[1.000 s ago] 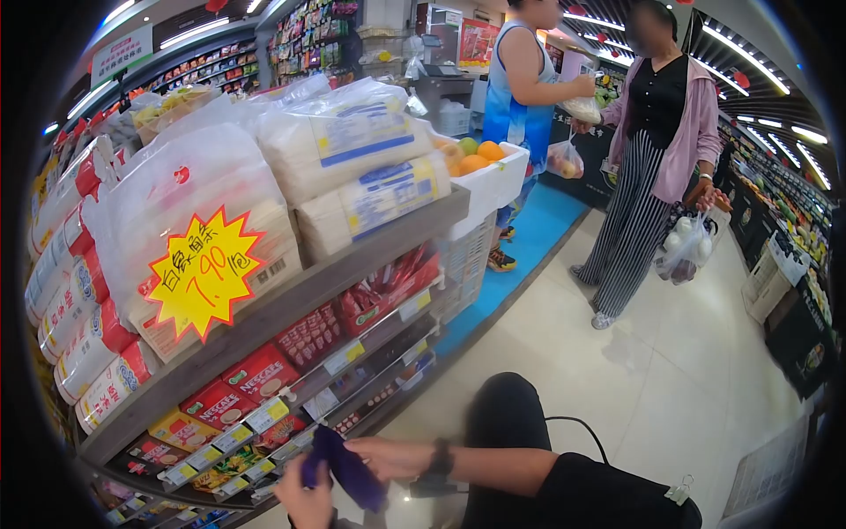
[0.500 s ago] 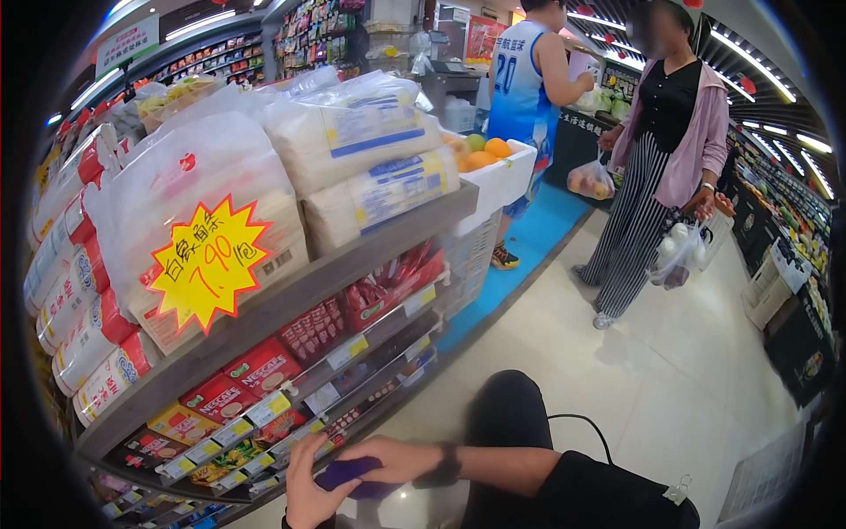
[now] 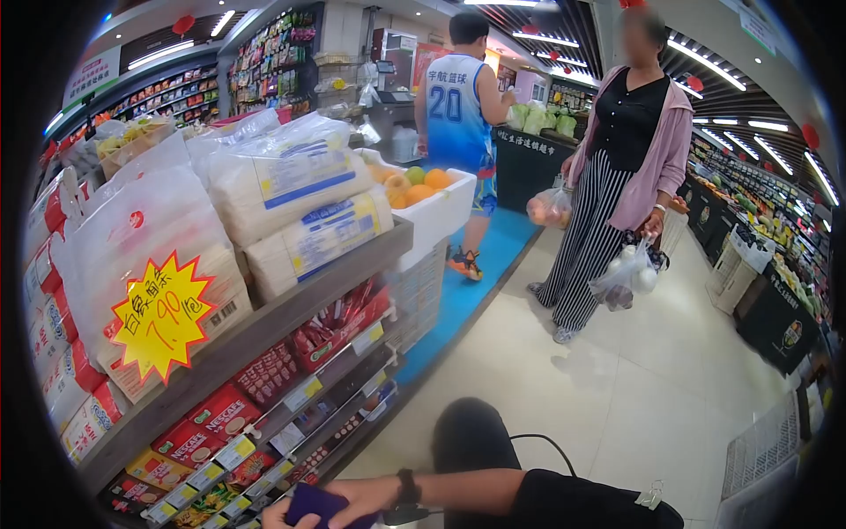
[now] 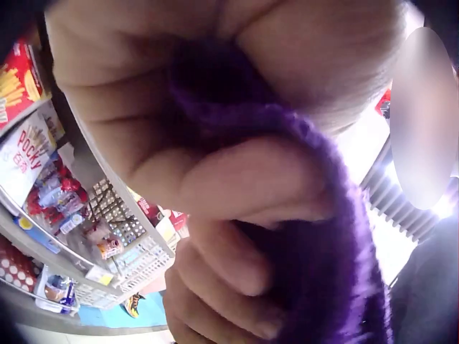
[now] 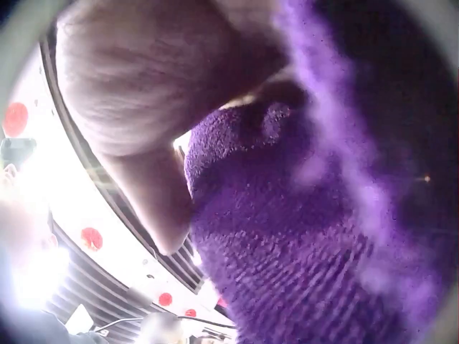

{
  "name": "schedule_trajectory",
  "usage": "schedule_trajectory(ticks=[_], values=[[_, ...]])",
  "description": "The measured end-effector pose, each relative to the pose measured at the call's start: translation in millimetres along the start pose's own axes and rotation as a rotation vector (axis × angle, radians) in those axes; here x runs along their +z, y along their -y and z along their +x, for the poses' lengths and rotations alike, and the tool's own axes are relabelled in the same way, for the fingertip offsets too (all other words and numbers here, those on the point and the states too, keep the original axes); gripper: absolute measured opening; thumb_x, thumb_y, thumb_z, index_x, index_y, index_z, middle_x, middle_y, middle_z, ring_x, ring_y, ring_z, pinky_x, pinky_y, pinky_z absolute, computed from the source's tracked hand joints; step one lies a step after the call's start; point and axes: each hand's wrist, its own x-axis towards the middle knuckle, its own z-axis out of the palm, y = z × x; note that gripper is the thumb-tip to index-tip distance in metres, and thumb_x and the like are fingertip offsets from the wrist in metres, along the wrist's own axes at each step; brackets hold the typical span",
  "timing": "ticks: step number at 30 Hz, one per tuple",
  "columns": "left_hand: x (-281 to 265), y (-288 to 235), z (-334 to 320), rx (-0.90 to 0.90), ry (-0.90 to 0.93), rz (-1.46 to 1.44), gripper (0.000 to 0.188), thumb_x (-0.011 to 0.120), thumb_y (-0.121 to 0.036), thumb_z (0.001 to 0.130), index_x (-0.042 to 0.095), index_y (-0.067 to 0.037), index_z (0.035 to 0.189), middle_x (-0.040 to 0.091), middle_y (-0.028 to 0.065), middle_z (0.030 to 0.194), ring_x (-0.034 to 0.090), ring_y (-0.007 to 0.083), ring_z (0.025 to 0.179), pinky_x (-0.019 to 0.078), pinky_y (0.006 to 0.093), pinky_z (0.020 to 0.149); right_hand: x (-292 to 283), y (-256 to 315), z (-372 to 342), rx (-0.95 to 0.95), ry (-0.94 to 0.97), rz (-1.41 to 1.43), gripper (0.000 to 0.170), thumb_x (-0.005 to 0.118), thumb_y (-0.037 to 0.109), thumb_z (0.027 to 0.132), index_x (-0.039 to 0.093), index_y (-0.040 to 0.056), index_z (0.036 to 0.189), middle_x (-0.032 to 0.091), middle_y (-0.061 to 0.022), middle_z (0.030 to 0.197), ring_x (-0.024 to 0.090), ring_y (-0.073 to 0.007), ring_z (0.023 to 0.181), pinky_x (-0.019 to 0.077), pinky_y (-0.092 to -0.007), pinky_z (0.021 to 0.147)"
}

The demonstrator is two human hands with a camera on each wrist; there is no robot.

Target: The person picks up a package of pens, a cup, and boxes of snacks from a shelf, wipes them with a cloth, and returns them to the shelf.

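A fuzzy purple cloth [image 3: 317,506] is bunched between both hands at the bottom edge of the head view. My left hand [image 3: 277,514] grips its left side, partly cut off by the frame. In the left wrist view, that hand's fingers [image 4: 251,179] curl round a fold of the cloth [image 4: 351,244], with the other hand's fingers just below. From the right, my right hand [image 3: 359,495] holds the cloth with fingers over it. Ribbed, towel-like pile of the cloth [image 5: 280,215] fills much of the right wrist view, beside the right hand's palm [image 5: 150,79].
To the left stands a shelf [image 3: 352,251] with noodle packs [image 3: 300,167], a yellow price sign [image 3: 163,316] and coffee boxes [image 3: 225,410]. A white crate of fruit [image 3: 441,207] sits at its end. A person with shopping bags [image 3: 608,167] and another in a blue jersey [image 3: 454,106] stand ahead.
Both hands and the purple cloth have moved lower and left in the head view, as the view itself shifted. The cloth went from hanging loosely to bunched. The person in the jersey turned away.
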Motion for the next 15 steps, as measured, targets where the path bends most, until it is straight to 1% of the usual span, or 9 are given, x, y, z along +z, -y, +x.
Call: schedule_trajectory(ticks=[1,3,5,6,8,9,11,13,15], values=[[-7.6,6.9,2.8,-0.061,0.021,0.009,0.026,0.071,-0.010,0.087,0.068,0.007,0.107,0.073,0.0103,0.097,0.066,0.0179,0.086,0.0531,0.0340,0.079,0.4,4.1,-1.7,0.048,-0.064,-0.004,0.061,0.076,0.028,0.089,0.048,-0.0021,0.134,0.062,-0.0055,0.119,0.062,-0.0136,0.095,0.0534,-0.0284,0.081],[-2.0,11.0,8.3,0.153,-0.240,-0.038,0.036,0.074,-0.016,0.088,0.067,0.005,0.116,0.071,0.0134,0.111,0.066,0.0215,0.097,0.0515,0.0362,0.088,18.5,44.6,-13.1,0.061,-0.212,0.248,0.058,0.075,0.024,0.090,0.048,-0.0007,0.135,0.062,-0.0069,0.122,0.063,-0.0144,0.097,0.0547,-0.0297,0.083],[-5.7,34.6,15.4,-0.030,-0.233,-0.560,0.019,0.070,-0.010,0.090,0.060,-0.004,0.105,0.057,0.0007,0.082,0.054,0.0099,0.072,0.0457,0.0250,0.064,11.1,48.1,-13.9,0.022,-0.367,0.481,0.059,0.072,0.017,0.092,0.044,-0.0004,0.141,0.064,-0.0086,0.122,0.065,-0.0165,0.101,0.0552,-0.0315,0.089],[-3.9,38.2,17.6,-0.016,-0.294,-0.507,0.014,0.066,-0.011,0.094,0.062,-0.003,0.105,0.056,0.0001,0.078,0.053,0.0095,0.067,0.0441,0.0247,0.060,6.5,49.1,-15.3,-0.144,-0.318,0.645,0.056,0.069,0.014,0.093,0.044,0.0006,0.141,0.063,-0.0115,0.126,0.068,-0.0221,0.104,0.0571,-0.0375,0.091],[-2.5,44.3,22.4,-0.003,-0.347,-0.404,0.012,0.062,-0.011,0.097,0.064,-0.002,0.105,0.058,0.0000,0.077,0.053,0.0089,0.064,0.0435,0.0245,0.057,-2.9,72.9,-21.6,-0.340,-0.242,0.815,0.055,0.060,0.010,0.096,0.038,0.0005,0.145,0.060,-0.0171,0.133,0.065,-0.0307,0.114,0.0526,-0.0444,0.100],[-1.8,50.8,22.0,0.004,-0.335,-0.367,0.012,0.062,-0.011,0.097,0.065,-0.002,0.105,0.061,0.0004,0.079,0.055,0.0086,0.066,0.0445,0.0246,0.058,-15.0,72.3,-25.0,-0.290,-0.181,0.854,0.055,0.059,0.010,0.096,0.038,0.0010,0.146,0.059,-0.0185,0.134,0.063,-0.0320,0.118,0.0507,-0.0456,0.102],[6.4,60.4,21.8,-0.032,-0.301,-0.324,0.015,0.062,-0.012,0.097,0.066,-0.001,0.106,0.065,0.0020,0.084,0.057,0.0089,0.067,0.0463,0.0252,0.060,-22.8,71.3,-29.4,-0.224,-0.232,0.694,0.054,0.058,0.011,0.096,0.037,0.0014,0.145,0.058,-0.0176,0.132,0.061,-0.0312,0.120,0.0529,-0.0418,0.098],[14.8,70.3,20.9,-0.055,-0.212,-0.273,0.020,0.062,-0.014,0.097,0.065,0.000,0.111,0.068,0.0053,0.093,0.063,0.0119,0.078,0.0511,0.0263,0.069,-21.9,62.4,-32.3,-0.201,-0.340,0.594,0.053,0.059,0.010,0.097,0.037,0.0016,0.145,0.057,-0.0160,0.132,0.060,-0.0292,0.121,0.0535,-0.0397,0.097],[29.1,52.9,20.8,0.002,-0.193,-0.378,0.028,0.063,-0.017,0.097,0.063,0.003,0.118,0.068,0.0081,0.104,0.065,0.0154,0.095,0.0525,0.0289,0.083,-19.8,43.2,-32.0,-0.187,-0.269,0.460,0.053,0.059,0.009,0.097,0.037,0.0017,0.144,0.056,-0.0138,0.132,0.059,-0.0254,0.120,0.0537,-0.0381,0.096]])
